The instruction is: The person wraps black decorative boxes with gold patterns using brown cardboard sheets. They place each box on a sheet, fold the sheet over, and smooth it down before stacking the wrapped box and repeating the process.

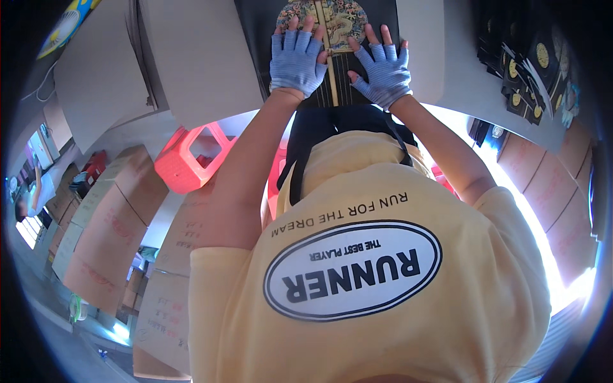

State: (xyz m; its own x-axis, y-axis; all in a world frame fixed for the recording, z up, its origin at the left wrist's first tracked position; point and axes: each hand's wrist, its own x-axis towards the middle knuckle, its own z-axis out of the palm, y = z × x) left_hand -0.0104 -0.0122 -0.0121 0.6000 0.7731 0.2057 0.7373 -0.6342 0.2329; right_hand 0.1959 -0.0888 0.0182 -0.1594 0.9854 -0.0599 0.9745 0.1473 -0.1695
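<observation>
Head: black panel (343, 75) near table edge (472, 108)

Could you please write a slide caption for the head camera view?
Left hand and right hand, in blue fingerless gloves, spread flat on a black panel with an ornate dragon medallion.

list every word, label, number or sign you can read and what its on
Wording is described, not copied.
Yellow shirt: dark letters inside and above a white oval, upside down, legible.
Cardboard box: red print, too blurred.
Black panel: ornate pattern, no readable words.
Black sheets: gold emblems, too small.
</observation>
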